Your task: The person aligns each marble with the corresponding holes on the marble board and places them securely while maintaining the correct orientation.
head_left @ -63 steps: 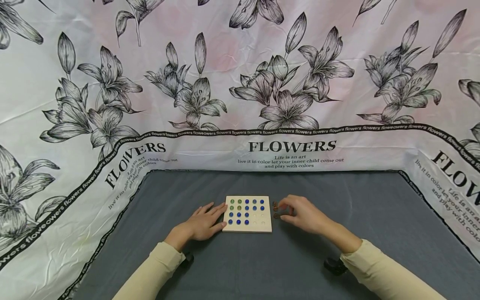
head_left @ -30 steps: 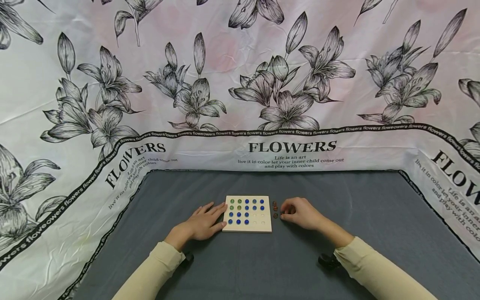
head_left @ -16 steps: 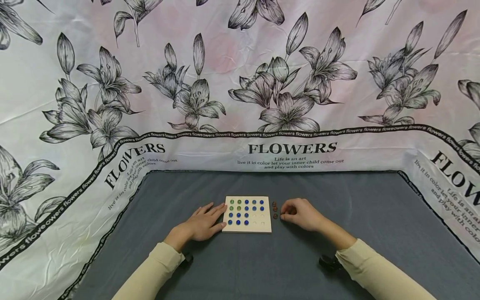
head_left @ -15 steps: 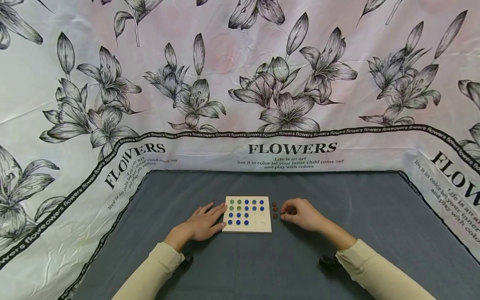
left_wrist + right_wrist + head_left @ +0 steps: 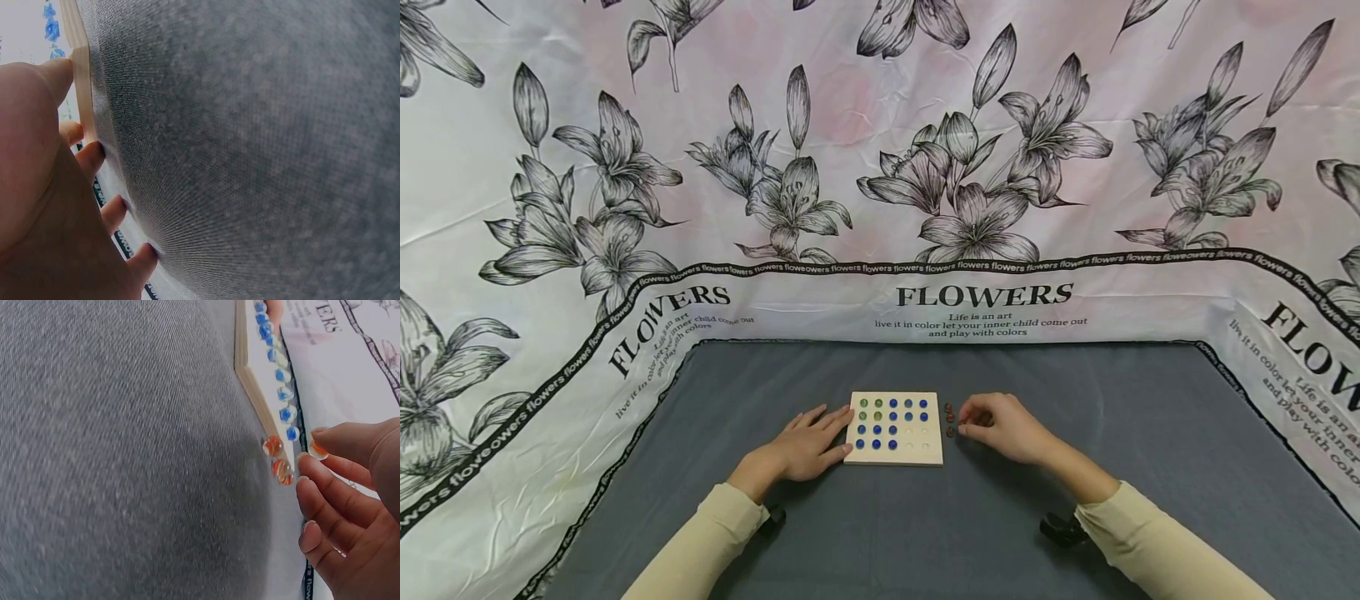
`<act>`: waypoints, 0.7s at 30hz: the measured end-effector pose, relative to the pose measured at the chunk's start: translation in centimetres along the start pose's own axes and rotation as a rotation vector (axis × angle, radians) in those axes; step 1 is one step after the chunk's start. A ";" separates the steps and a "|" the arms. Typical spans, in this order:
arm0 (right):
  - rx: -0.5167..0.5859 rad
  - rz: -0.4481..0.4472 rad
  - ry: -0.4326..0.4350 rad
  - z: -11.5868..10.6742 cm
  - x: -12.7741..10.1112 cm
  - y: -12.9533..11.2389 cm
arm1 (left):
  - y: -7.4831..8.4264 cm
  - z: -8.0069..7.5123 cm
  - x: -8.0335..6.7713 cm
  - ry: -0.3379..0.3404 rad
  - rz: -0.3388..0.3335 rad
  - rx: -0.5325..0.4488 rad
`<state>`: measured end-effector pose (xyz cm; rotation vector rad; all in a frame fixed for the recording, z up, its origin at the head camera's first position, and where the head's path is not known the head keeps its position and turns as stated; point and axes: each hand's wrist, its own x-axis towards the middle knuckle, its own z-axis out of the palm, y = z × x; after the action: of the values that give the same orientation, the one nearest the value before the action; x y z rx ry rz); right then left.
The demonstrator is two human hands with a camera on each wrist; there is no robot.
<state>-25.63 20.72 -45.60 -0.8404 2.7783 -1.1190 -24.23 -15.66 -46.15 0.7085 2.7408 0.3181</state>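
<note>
A pale wooden board [image 5: 925, 457] lies on the grey cloth, with green and blue marbles [image 5: 892, 430] in its hollows. Several hollows at its near right corner hold no marble. My left hand [image 5: 801, 450] lies with fingers spread, its thumb and fingertips touching the board's left edge. Just right of the board, reddish-orange marbles [image 5: 951, 418] sit on the cloth in a short column. Close beside them is my right hand [image 5: 1006, 427]; in the right wrist view its thumb and forefinger pinch an orange-swirled clear marble [image 5: 319, 450]. Its other fingers are loosely bent.
Grey cloth [image 5: 880, 533] covers the table around the board. A white cloth with flower drawings and lettering [image 5: 985, 293] borders it and rises behind. Dark wrist devices [image 5: 1062, 528] show below the cream sleeves [image 5: 1150, 542].
My right hand has drawn slightly right, off the column of marbles, which it partly hid two seconds ago. Since half a second ago it has shifted a little left. My left hand stays put.
</note>
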 end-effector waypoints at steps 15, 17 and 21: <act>0.027 -0.048 0.010 1.1 0.3 -1.9 | 0.6 0.2 -0.4 0.011 -0.003 0.000; 0.035 -0.053 0.010 1.3 0.4 -2.1 | 0.6 0.2 -0.5 0.014 -0.001 -0.002; 0.044 -0.083 0.020 1.9 0.7 -2.4 | 0.7 0.3 -0.6 0.009 -0.001 -0.002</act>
<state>-24.66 17.79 -45.34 -0.9526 2.7474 -1.2032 -23.34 -15.31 -46.15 0.7072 2.7487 0.3244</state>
